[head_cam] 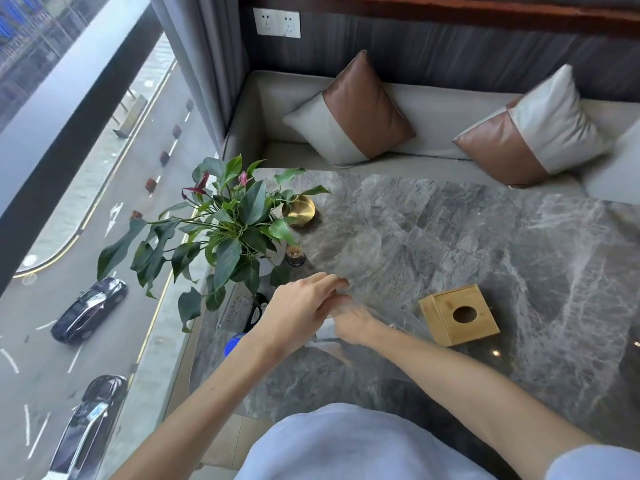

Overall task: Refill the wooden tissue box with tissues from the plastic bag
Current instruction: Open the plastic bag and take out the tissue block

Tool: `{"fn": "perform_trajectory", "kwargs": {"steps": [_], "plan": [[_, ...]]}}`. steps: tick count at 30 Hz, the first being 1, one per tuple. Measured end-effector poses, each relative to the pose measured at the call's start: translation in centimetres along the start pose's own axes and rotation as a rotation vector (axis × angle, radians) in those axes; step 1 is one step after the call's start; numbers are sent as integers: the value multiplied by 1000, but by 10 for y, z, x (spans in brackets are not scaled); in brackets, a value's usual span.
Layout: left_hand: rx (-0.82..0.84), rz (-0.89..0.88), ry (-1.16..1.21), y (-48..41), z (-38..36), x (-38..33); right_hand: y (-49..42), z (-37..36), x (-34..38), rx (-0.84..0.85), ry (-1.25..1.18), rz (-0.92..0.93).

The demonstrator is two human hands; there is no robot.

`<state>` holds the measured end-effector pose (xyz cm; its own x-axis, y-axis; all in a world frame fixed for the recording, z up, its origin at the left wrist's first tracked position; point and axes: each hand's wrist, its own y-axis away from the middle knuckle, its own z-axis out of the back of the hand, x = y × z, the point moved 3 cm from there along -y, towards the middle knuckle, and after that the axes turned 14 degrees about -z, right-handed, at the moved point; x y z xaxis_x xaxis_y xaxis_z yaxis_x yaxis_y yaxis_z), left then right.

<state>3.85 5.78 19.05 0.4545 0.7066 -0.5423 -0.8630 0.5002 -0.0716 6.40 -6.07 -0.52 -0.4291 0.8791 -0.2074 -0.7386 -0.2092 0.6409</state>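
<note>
I see left hand [300, 311] pinching the clear plastic bag [349, 251] | right hand [353, 322] grips its lower edge | wooden tissue box [459, 315] just right, apart | potted plant [228, 226] crowds left edge | marble table [519, 244] open to the right

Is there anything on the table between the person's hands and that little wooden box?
Nothing solid. Both hands, left hand and right hand, are on the clear plastic bag, and only bare marble table and a bit of that bag lie between them and the wooden tissue box.

Right hand [353, 325] fingers blurred inside clear plastic bag [360, 251]; contents unreadable.
</note>
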Motion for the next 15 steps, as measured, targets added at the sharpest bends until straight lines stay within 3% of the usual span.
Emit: {"fn": "perform_trajectory", "kwargs": {"steps": [9, 15], "plan": [[-5, -68, -233, -17, -3, 5, 88, 90, -51, 99, -499, 106], [-58, 24, -98, -23, 2, 12, 152, 109, -85, 116, -866, 274]]}}
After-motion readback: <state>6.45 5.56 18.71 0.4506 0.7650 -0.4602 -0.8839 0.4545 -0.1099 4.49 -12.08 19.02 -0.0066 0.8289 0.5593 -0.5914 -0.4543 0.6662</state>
